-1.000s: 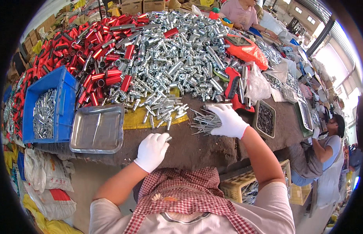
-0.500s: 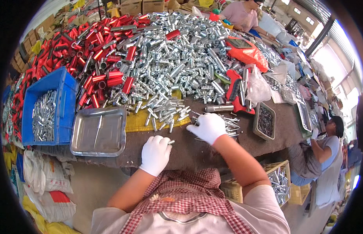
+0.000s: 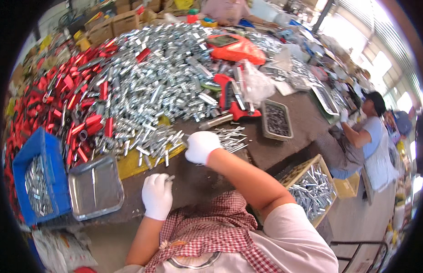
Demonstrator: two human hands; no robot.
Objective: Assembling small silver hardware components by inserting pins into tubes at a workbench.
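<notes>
My left hand (image 3: 157, 196), in a white glove, is closed near the table's front edge. A small silver metal sleeve (image 3: 170, 178) pokes out between its thumb and fingers. My gloved right hand (image 3: 202, 147) is bent over the table with its fingers curled; something greyish shows at the fingertips, too unclear to name. Right beside it lies a bunch of thin metal pins (image 3: 233, 138). To its left, loose short metal sleeves (image 3: 150, 148) are spread on a yellow sheet (image 3: 128, 168), in front of the big heap.
Silver tubes (image 3: 161, 68) and red tubes (image 3: 68, 82) form the heap. At left stand a blue bin (image 3: 61, 200) and a metal tray (image 3: 120, 199). A red-black tool (image 3: 226, 93) and a tray of small dark parts (image 3: 291, 134) are right. A crate (image 3: 327, 170) stands below; a co-worker (image 3: 373, 129) sits beyond.
The view has swung, so the table's things sit further left and tilted. My right hand has stayed beside the pins, its fingers now curled under. My left hand still holds the small sleeve.
</notes>
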